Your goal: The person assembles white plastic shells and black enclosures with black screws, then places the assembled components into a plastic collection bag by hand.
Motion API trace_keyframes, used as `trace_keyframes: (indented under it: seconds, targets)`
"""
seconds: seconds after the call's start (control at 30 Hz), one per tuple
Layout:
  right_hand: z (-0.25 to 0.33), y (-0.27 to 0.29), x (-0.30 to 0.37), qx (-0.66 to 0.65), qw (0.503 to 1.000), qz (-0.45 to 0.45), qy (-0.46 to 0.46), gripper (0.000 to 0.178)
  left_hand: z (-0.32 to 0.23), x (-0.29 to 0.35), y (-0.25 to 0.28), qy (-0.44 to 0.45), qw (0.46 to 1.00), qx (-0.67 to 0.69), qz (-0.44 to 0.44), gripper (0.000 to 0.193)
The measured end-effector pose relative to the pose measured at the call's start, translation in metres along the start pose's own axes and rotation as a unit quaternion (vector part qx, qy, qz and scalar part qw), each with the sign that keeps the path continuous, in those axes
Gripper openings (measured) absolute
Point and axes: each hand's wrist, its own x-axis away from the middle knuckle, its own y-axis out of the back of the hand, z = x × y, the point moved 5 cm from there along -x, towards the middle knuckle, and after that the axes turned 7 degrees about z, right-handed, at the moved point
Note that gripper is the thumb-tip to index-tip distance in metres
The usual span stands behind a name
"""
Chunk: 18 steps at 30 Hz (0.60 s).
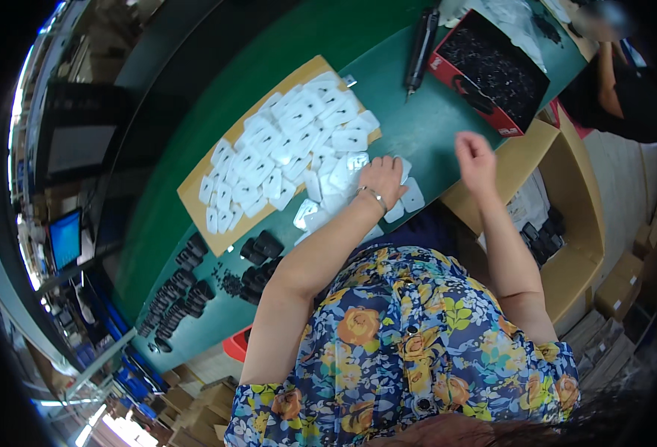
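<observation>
My left hand [383, 181], with a bracelet at the wrist, rests on the near right edge of a spread of white plastic covers [296, 119]. Its fingers are apart and touch the covers beneath. Many of these covers bear a small dark mark and lie overlapping on a cardboard sheet [316, 67]; others spill onto the green table. Over the table's near edge, apart from the covers, my right hand [477, 158] is raised with curled fingers. Whether something small is inside it cannot be made out.
A red box [492, 71] full of small black parts stands at the far right, beside a dark electric screwdriver [421, 52]. An open carton [578, 223] with black parts sits right of me. Black pieces [175, 298] line the table's left. Another person [615, 89] is at the upper right.
</observation>
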Motion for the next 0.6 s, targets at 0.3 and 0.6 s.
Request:
trace_keyframes:
  seconds: [0.3,0.6]
  targets:
    - [-0.049,0.134,-0.156,0.269,0.958,0.053,-0.083,0.028,-0.034,-0.027,0.035,-0.005,0.995,0.071,-0.074,0.018]
    - [-0.044,0.142,-0.16,0.371,0.917,0.077,-0.125,0.01,-0.048,0.041,0.056,0.144,0.694,0.705,-0.04,0.031]
